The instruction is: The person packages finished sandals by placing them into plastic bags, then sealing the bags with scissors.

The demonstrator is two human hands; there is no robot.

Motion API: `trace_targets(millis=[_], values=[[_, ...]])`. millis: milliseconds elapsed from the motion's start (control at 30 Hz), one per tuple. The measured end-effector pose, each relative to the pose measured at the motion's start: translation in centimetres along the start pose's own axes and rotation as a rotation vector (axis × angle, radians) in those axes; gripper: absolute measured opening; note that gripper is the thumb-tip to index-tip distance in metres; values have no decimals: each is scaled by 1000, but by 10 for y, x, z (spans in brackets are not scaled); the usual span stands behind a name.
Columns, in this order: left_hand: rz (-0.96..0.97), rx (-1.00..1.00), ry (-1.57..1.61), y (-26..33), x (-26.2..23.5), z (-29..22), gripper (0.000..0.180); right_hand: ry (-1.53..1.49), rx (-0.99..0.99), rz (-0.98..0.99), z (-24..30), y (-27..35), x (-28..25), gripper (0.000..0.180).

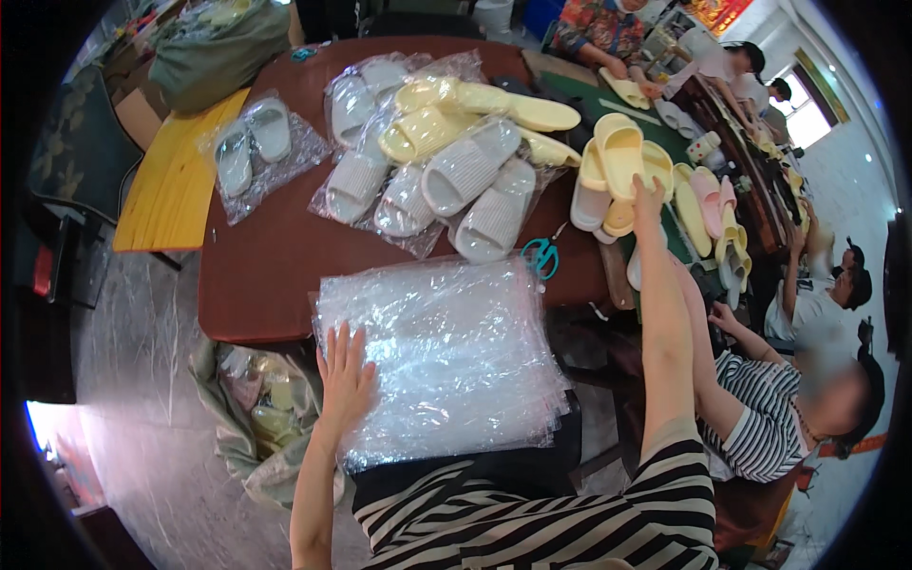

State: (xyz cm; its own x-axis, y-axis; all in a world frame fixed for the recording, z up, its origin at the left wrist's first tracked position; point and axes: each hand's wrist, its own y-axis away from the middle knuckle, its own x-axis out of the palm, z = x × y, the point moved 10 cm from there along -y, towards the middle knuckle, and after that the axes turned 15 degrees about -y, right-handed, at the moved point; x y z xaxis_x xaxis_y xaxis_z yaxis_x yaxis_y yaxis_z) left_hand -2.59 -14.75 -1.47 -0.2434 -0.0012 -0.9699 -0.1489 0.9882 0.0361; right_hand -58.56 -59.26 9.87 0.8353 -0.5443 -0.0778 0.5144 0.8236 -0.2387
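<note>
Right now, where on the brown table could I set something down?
The brown table has bare room at front left, between the lone bagged pair and the clear bags. It's crowded mid-table under the bagged slipper pile and around the right hand, by unbagged slippers.

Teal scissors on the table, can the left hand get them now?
Probably yes, with a stretch. The left hand rests on the stack of clear bags; the teal scissors lie by the stack's far right corner, with only flat bags seemingly in between.
</note>
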Motion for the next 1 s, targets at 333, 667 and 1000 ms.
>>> trace_targets(millis=[333,667,1000], values=[[14,60,-80,-5,-30,-10,58,97,-264,357,94,141,52,61],[-5,190,-133,-29,-44,-27,63,399,-769,1940,174,522,123,71],[-174,237,-48,-36,-19,-24,58,579,-529,1833,51,549,65,76]])
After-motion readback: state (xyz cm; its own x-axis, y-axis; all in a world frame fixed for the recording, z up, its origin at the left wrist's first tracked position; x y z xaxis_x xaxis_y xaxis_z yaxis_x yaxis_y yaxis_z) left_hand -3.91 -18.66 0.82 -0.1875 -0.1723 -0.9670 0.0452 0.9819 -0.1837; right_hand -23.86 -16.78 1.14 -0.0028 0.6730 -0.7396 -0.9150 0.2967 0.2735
